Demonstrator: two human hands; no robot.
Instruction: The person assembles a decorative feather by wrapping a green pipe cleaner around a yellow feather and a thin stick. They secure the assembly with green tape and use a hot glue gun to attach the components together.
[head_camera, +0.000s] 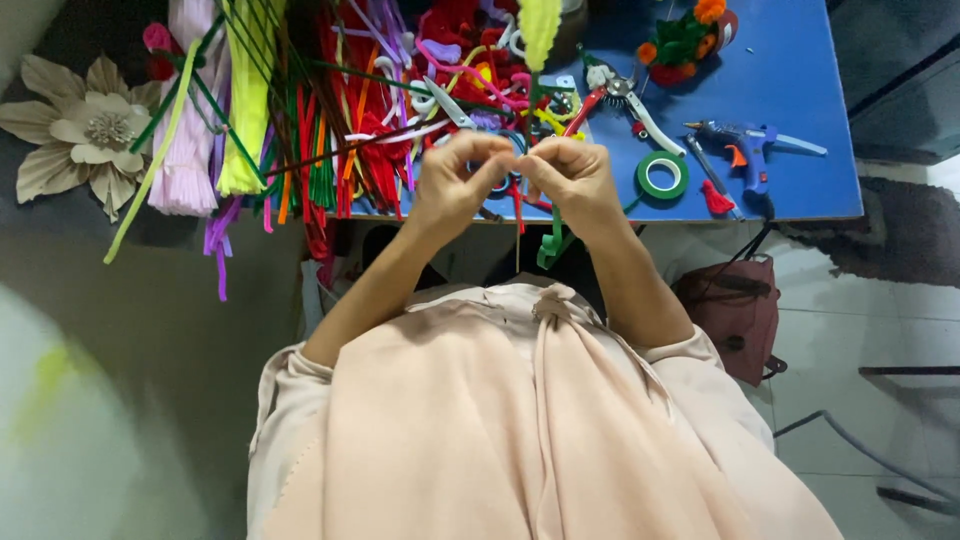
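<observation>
Left hand: the left hand (455, 185) was pinched shut, fingertips curled on a small blue-and-white fuzzy piece (507, 170) held above the desk's near edge.
Right hand: the right hand (572, 180) was closed too, thumb and fingers nipping the same piece, knuckles almost touching the left.
Green stem: a fuzzy green pipe cleaner (548, 243) hung curled below the right hand.
Desk: the blue desk (790, 90) had a smooth, flat top.
Pile: a tangled heap of pipe cleaners (350, 110), red, green, yellow and pink, lay just beyond the hands.
Tools: a glossy green tape ring (661, 175), red-handled pliers (612, 95) and a blue glue gun (745, 145) lay to the right.
Flower: a cream papery flower (80, 125) sat far left.
</observation>
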